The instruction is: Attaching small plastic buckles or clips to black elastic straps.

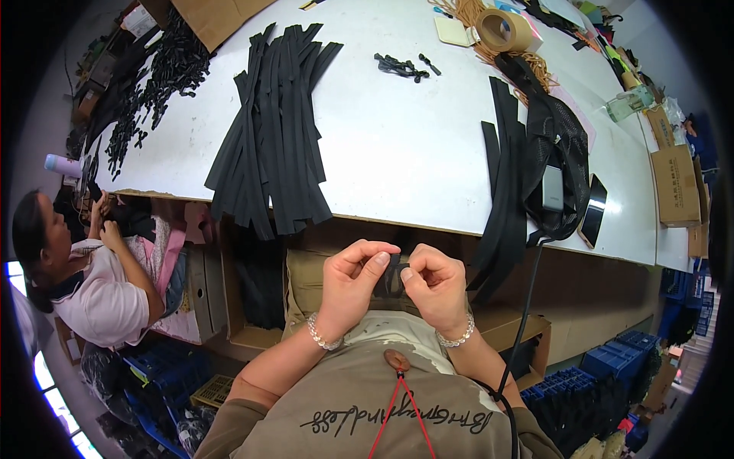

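Note:
Just beyond my chest and below the table's front edge, my left hand (pixel 353 277) and my right hand (pixel 437 281) are close together. Both pinch a black fabric strip (pixel 391 277) between thumb and fingers; part of it hangs down between them. A large bundle of similar black strips (pixel 269 141) lies on the white table (pixel 397 153), its near ends hanging over the edge. More black strips (pixel 501 183) drape over the edge at the right. Several small black cord pieces (pixel 401 67) lie farther back.
A black mesh bag (pixel 554 130) holds a grey power bank (pixel 552 190), with a cable running towards me. Beside it lies a phone (pixel 593 210). A tape roll (pixel 505 30) sits far right. Small black pieces (pixel 176 61) are heaped far left. A co-worker (pixel 99 268) sits at left.

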Tool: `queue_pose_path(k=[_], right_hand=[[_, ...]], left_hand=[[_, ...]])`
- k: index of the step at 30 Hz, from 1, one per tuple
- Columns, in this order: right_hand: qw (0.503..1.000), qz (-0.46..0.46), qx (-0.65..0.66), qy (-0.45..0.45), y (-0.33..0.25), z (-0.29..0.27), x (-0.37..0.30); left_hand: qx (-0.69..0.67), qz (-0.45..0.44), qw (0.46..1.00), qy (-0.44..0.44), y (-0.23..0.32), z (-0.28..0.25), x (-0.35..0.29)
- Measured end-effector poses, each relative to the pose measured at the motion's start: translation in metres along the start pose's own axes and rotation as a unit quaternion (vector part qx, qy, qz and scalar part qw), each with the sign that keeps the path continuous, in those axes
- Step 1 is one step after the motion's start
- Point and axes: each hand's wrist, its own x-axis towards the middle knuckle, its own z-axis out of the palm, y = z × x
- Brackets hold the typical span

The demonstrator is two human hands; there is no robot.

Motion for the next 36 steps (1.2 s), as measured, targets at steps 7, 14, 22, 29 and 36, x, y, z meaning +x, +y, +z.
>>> queue_pose_path(k=[7,14,22,29,36], right_hand=[[0.999,-0.003,-0.039,0.010,-0.001,0.000,-0.001],[0.998,-0.009,-0.054,0.020,0.001,0.001,-0.001],[0.996,-0.030,-0.074,0.039,0.000,0.003,-0.003],[0.993,-0.031,-0.087,0.073,0.001,0.008,-0.006],[0.996,-0.015,-0.040,0.078,0.018,0.002,0.000]], left_hand=[[0.027,0.014,1.000,0.004,0.001,0.002,-0.001],[0.047,0.025,0.999,-0.004,0.000,0.001,0.000],[0.120,0.072,0.990,-0.002,0.001,0.001,-0.001],[0.133,0.079,0.988,-0.004,0.003,0.000,0.000],[0.052,0.000,0.999,-0.001,-0.009,-0.003,0.004]])
